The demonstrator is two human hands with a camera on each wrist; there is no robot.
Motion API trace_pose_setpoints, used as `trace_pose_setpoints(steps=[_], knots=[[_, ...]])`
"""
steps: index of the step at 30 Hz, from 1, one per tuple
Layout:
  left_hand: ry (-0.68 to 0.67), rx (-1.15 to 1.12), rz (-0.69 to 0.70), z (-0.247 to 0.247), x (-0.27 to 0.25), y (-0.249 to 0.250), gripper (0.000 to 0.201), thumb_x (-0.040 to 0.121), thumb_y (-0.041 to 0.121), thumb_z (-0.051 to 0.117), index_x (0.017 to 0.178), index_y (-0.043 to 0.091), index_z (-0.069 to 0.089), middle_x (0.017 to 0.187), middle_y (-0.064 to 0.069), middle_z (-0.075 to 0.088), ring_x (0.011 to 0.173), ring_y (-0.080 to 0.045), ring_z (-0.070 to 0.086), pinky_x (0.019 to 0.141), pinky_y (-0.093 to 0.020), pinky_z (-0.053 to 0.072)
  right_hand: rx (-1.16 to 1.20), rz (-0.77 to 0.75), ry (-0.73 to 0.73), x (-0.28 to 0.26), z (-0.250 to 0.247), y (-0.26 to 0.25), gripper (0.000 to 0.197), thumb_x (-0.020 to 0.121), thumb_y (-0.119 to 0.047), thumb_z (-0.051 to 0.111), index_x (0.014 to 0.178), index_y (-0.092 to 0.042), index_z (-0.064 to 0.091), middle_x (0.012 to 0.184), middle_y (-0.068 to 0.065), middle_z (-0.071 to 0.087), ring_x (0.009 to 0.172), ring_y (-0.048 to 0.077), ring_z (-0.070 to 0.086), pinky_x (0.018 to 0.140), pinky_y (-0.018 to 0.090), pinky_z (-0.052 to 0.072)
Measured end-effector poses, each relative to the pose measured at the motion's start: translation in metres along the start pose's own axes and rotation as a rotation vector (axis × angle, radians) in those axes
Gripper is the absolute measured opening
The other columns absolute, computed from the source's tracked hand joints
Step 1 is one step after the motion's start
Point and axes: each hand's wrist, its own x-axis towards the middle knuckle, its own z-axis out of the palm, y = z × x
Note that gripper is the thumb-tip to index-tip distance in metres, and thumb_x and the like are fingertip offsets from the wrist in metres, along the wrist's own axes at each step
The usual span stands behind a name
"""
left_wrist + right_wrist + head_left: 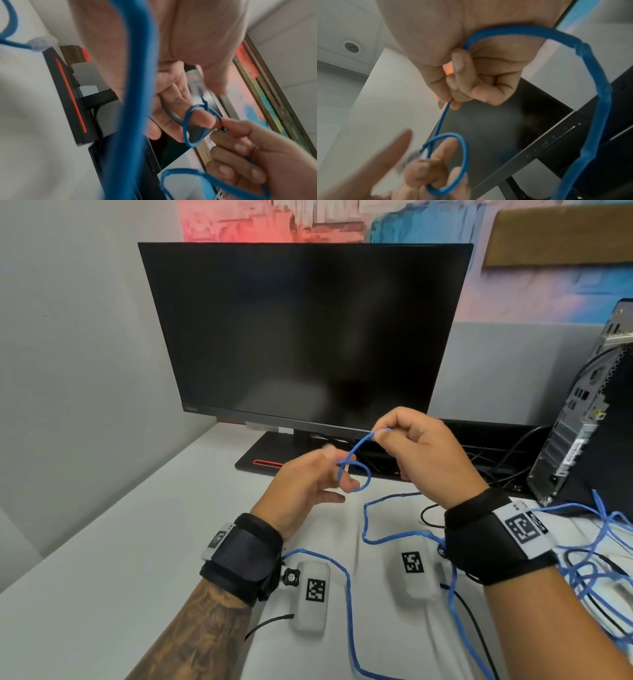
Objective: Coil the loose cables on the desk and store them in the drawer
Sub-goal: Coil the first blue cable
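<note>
A thin blue network cable (368,477) makes a small loop round the fingers of my left hand (342,469), held above the desk in front of the monitor base. Its clear plug (195,81) sits between that hand's thumb and fingers. My right hand (382,434) pinches the cable just above the loop, with its other fingers curled. From there the cable (347,594) trails down in loose bends over the white desk (102,577). The right wrist view shows the loop (464,155) round two fingers of the left hand. No drawer is in view.
A dark monitor (301,330) stands right behind the hands on a black base (263,457). A computer tower (582,412) stands at the right, with a tangle of blue cables (599,542) beside it. A black cable (472,618) and two white tagged blocks (313,597) lie near me.
</note>
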Motion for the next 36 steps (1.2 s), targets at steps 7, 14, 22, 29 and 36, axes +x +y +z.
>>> trace_pose_setpoints(steps=[7,14,22,29,36], knots=[[-0.042,-0.11,-0.115,-0.007,-0.001,0.0,0.074,0.096,0.062,0.033,0.085,0.003,0.075,0.072,-0.017,0.06,0.088,-0.031,0.064,0.087,-0.043,0.05,0.155,0.016,0.125,0.003,-0.001,-0.003,0.014,0.099,-0.015,0.053,0.092,-0.009,0.063,0.057,-0.015,0.049,0.051,0.003,0.044,0.052,0.019,0.037],[-0.005,-0.332,-0.025,-0.002,-0.001,0.004,0.031,0.096,0.024,0.046,0.079,0.007,0.065,0.049,0.001,0.035,0.047,-0.016,0.042,0.082,-0.041,0.054,0.164,0.199,0.245,0.006,-0.003,0.031,0.014,0.095,-0.019,0.057,0.086,-0.012,0.065,0.061,-0.004,0.046,0.053,0.012,0.038,0.054,0.029,0.035],[-0.156,-0.355,-0.115,-0.002,-0.006,0.004,0.019,0.096,0.015,0.047,0.102,0.005,0.063,0.075,-0.009,0.067,0.061,-0.019,0.064,0.068,-0.036,0.056,0.117,0.365,0.277,0.007,-0.005,0.057,0.013,0.094,-0.02,0.057,0.088,-0.012,0.066,0.065,-0.003,0.051,0.056,0.013,0.043,0.054,0.028,0.038],[0.028,-0.5,0.097,-0.002,-0.002,0.012,0.015,0.098,0.005,0.05,0.111,0.007,0.057,0.095,-0.005,0.075,0.087,-0.016,0.073,0.082,-0.033,0.059,-0.17,0.271,-0.247,-0.007,0.028,0.043,0.006,0.088,-0.014,0.068,0.084,-0.013,0.072,0.07,-0.013,0.063,0.059,-0.002,0.054,0.062,0.015,0.042],[0.173,-0.495,0.092,-0.006,0.001,0.01,0.02,0.105,0.011,0.039,0.104,0.006,0.058,0.112,-0.016,0.074,0.105,-0.027,0.072,0.085,-0.033,0.059,-0.247,0.19,-0.614,-0.017,0.043,0.005,0.009,0.089,-0.031,0.072,0.09,-0.023,0.075,0.044,-0.02,0.049,0.044,0.0,0.043,0.063,0.022,0.041]])
